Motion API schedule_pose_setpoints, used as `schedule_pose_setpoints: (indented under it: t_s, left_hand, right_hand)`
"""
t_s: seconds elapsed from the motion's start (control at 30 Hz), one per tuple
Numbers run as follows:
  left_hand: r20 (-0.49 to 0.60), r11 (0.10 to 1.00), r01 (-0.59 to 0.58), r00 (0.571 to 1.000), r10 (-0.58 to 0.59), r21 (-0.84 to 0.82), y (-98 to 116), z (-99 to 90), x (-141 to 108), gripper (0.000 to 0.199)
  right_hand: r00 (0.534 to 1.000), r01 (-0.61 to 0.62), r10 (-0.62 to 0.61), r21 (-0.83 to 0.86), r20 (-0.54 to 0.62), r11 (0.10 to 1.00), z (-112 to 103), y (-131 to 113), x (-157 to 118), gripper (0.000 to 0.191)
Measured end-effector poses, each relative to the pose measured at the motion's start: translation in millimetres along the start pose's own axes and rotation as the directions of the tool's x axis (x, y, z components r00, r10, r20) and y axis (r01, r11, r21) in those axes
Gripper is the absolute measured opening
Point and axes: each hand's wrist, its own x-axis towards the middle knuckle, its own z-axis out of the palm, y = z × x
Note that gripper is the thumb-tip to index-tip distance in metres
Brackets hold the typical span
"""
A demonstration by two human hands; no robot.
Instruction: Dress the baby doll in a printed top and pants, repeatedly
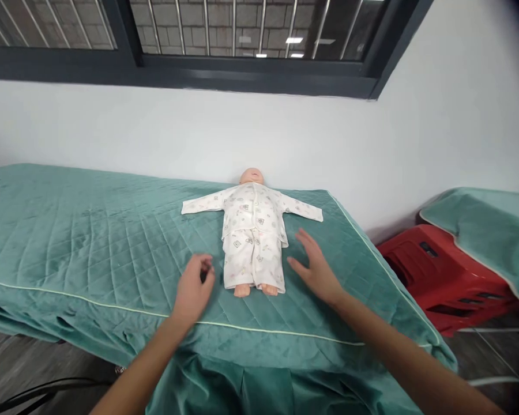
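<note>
A baby doll (251, 176) lies on its back on the green quilted bed cover (125, 248), head toward the wall and bare feet toward me. It wears a white printed jacket (254, 207), front closed and sleeves spread to both sides, and matching white trousers (237, 262). Beside the trousers on the left is my left hand (195, 288), fingers curled, with a gap between thumb and fingers and nothing seen in it. On the other side my right hand (315, 268) hovers with fingers stretched and thumb apart, close to the jacket hem without touching it.
Behind the bed rises a white wall (155, 127) with a dark-framed, barred window (251, 72). A red plastic stool (450, 271) stands right of the bed, partly under another green cloth (497, 230). Black cables (47, 392) lie at the lower left.
</note>
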Motion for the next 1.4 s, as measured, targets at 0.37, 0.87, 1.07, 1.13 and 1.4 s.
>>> schedule_pose_setpoints:
  t_s: [0.37,0.87,1.07,1.13,1.4]
  left_hand:
    - [0.143,0.998,-0.011,0.990,0.003,0.059,40,7.1,-40,0.018]
    - [0.137,0.995,0.066,0.989,-0.055,-0.075,37,13.1,-40,0.010]
    - [0.139,0.977,0.131,0.984,-0.108,-0.169,39,9.2,-42,0.010]
    - [0.164,0.957,0.163,0.979,-0.125,-0.241,45,2.9,-42,0.011]
    - [0.109,0.959,0.152,0.986,-0.129,-0.240,55,-15.8,-49,0.006]
  right_hand:
    - [0.960,0.278,-0.258,-0.277,0.107,0.920,27,-129,-39,0.024]
    - [0.985,0.147,-0.169,-0.351,-0.034,0.925,54,-128,-34,0.021]
    - [0.984,0.160,-0.174,-0.255,-0.034,0.954,49,-128,-31,0.018]
    - [0.986,0.157,-0.164,-0.224,-0.011,0.962,41,-129,-35,0.016]
    - [0.982,0.187,-0.191,-0.220,0.000,0.957,17,-138,-50,0.015]
